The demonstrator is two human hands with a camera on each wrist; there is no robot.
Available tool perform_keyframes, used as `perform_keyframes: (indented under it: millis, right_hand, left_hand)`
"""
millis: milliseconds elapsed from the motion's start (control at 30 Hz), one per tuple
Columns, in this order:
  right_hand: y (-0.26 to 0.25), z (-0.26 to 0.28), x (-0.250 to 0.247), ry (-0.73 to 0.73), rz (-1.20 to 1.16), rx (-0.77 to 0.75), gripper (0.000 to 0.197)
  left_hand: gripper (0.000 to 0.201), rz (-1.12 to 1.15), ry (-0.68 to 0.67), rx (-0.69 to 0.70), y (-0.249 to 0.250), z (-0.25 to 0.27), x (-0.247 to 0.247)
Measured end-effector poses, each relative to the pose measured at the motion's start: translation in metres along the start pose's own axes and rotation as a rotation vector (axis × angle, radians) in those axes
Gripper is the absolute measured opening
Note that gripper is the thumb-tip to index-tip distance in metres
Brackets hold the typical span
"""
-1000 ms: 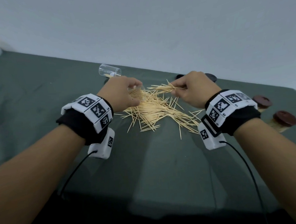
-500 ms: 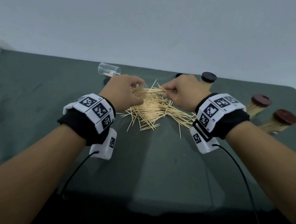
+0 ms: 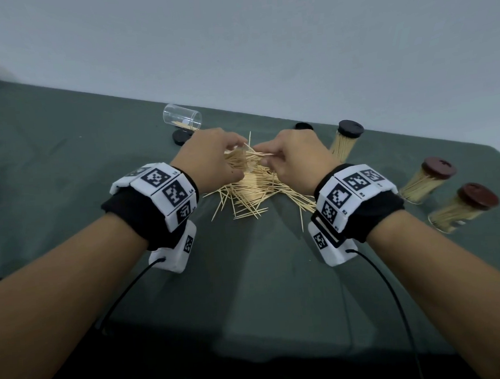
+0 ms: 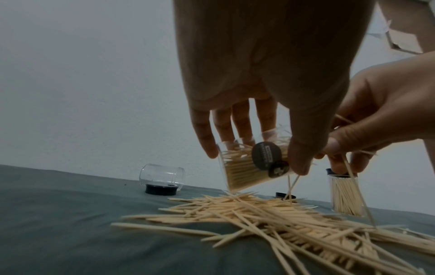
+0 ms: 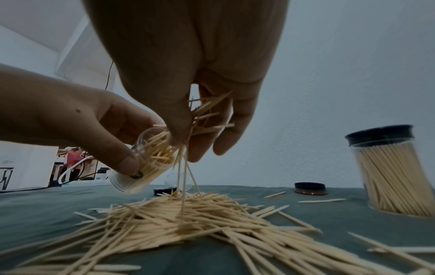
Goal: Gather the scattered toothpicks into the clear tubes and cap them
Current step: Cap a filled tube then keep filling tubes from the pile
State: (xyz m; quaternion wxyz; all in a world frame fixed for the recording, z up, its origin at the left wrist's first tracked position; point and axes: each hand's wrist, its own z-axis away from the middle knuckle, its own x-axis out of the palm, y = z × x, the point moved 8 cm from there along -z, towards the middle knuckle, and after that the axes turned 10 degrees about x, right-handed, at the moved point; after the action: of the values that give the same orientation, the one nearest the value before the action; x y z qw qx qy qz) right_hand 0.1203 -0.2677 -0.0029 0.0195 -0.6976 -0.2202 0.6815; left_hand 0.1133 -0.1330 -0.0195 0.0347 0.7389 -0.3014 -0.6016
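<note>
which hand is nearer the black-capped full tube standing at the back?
Right. The right hand is beside the black-capped tube, just to its left with a small gap. The left hand is farther left, beyond the right hand, holding an open tube over the toothpick pile.

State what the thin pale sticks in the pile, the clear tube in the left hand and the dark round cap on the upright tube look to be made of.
Thin pale sticks: probably wood or bamboo, matte, tan, pointed ends. Clear tube held by the left hand: likely plastic, glossy and see-through; glass can't be ruled out. Dark round cap: seemingly moulded plastic, opaque black with a dull sheen.
</note>
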Motion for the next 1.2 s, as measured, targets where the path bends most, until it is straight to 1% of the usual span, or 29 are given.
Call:
perform_keyframes:
  millis: [167,267,400,533,600,667,733,867,1067,1200]
  right_hand:
    - [-0.003,0.002,-0.001,0.009,-0.021,-0.011,0.031]
    - [-0.003,0.003,0.001,0.003,-0.041,-0.008,0.03]
    - [0.004,0.004,-0.002,-0.002,-0.147,0.036,0.029]
    - [0.01,0.005,-0.006,0.047,-0.172,0.047,0.027]
    - [0.01,0.004,-0.006,0.053,-0.192,0.045,0.023]
    - [0.011,0.003,-0.004,0.031,-0.206,0.047,0.018]
    - [0.011,0.003,-0.003,0.011,-0.206,0.051,0.019]
    - [0.01,0.002,-0.004,0.015,-0.185,0.039,0.022]
    - [0.01,0.0,-0.009,0.111,-0.246,0.043,0.021]
    - [0.006,0.0,-0.007,0.068,-0.211,0.038,0.017]
  left_hand:
    - [0.058,0.012,0.01,-0.057,-0.009,0.0,-0.001]
    - [0.057,0.045,-0.015,-0.036,-0.005,0.0,0.001]
    - [0.051,0.069,-0.03,-0.006,0.003,0.0,0.001]
    - [0.055,0.134,0.0,-0.063,-0.004,0.001,-0.003]
    - [0.056,0.147,0.011,-0.09,-0.008,0.001,-0.005]
    - [0.056,0.15,0.014,-0.102,-0.009,0.001,-0.006]
    - [0.056,0.148,0.006,-0.099,-0.007,0.001,-0.005]
    - [0.059,0.15,-0.002,-0.088,-0.003,0.001,-0.003]
    - [0.058,0.121,-0.022,-0.061,0.004,0.002,-0.002]
    - [0.056,0.109,0.01,-0.104,-0.003,0.002,-0.005]
